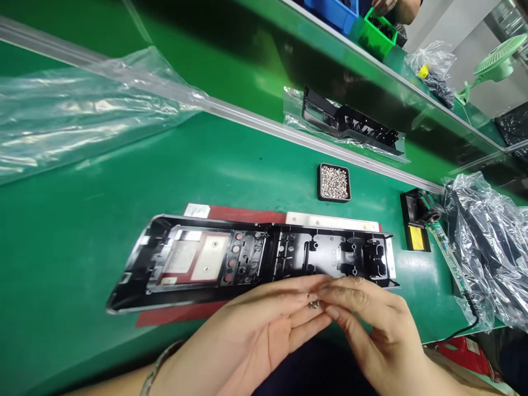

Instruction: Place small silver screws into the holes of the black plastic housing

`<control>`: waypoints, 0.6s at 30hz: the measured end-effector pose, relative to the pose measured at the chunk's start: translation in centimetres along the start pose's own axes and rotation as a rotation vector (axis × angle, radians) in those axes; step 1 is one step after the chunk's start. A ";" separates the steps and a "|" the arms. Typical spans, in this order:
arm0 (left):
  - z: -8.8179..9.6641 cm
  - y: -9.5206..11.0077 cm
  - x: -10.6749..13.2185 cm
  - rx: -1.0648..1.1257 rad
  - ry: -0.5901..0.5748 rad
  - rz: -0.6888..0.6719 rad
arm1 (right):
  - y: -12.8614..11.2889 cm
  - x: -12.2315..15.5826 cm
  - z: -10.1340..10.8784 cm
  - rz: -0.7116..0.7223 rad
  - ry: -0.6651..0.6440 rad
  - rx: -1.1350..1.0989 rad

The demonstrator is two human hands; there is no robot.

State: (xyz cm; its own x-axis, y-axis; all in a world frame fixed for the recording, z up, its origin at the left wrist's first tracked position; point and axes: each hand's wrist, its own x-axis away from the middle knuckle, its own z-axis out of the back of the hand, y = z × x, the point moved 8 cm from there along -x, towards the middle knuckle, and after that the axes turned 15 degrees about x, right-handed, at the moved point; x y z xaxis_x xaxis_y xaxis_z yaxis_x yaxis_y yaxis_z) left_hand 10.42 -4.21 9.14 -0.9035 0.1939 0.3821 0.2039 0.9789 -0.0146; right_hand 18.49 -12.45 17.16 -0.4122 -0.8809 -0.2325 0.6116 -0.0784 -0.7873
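Note:
My left hand is cupped palm up, with a few small metal nuts lying on its fingers. Over those fingertips, my right hand has its thumb and fingers drawn together beside the nuts; whatever is between them is hidden. Just beyond both hands lies a long black plastic housing, inside face up, with a rectangular window at its left end and ribs and posts at its right. My hands cover part of its near edge. The housing rests on a dark red board with white blocks.
A small black box of shiny nuts stands behind the housing. At right are a soldering iron stand with a cord and plastic-wrapped black parts. Clear plastic lies at left. Another person's hand is at a green bin.

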 end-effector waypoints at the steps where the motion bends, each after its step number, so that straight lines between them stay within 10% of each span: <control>1: 0.0 0.1 0.0 -0.007 -0.006 -0.010 | 0.0 0.1 0.1 -0.001 0.000 0.005; 18: 3.5 -0.3 0.6 -0.082 0.064 -0.020 | 1.1 -0.4 0.2 0.053 0.074 0.154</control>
State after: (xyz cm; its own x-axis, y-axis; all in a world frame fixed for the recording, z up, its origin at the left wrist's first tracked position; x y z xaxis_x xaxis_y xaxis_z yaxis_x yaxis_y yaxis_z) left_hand 8.51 -4.14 6.16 -0.8823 0.1670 0.4402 0.2185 0.9734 0.0688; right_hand 19.41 -12.25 16.50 -0.4215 -0.8494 -0.3176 0.7276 -0.1077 -0.6775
